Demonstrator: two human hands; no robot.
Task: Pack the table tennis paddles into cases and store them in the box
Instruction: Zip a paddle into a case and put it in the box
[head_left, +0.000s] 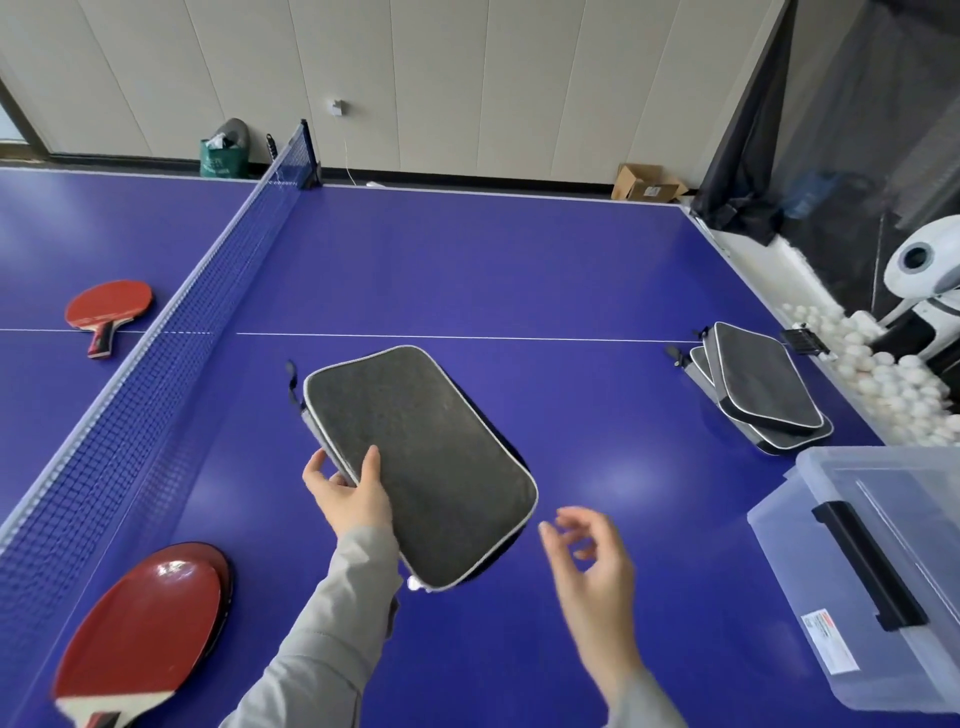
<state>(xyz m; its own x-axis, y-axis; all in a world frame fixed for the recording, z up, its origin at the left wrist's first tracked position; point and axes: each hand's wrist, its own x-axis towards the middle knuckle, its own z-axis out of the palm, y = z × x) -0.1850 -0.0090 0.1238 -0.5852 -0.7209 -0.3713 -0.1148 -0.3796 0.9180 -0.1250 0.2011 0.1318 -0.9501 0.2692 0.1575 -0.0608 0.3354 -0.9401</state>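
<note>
Holding: left hand (349, 499) pinches case (421, 462) by one edge above tabletop (519, 260).
Right hand (592, 566): fingers loosely curled, empty.
Risk: case may tip, slip free.

**Grey case held over the blue table**

The left hand (347, 496) grips a dark grey paddle case (423, 465) at frame centre. The right hand (592, 564) hovers beside it, fingers loosely curled. Red paddles (140, 629) lie lower left; stacked cases (761, 387) and a clear box (872, 566) sit right.
</note>
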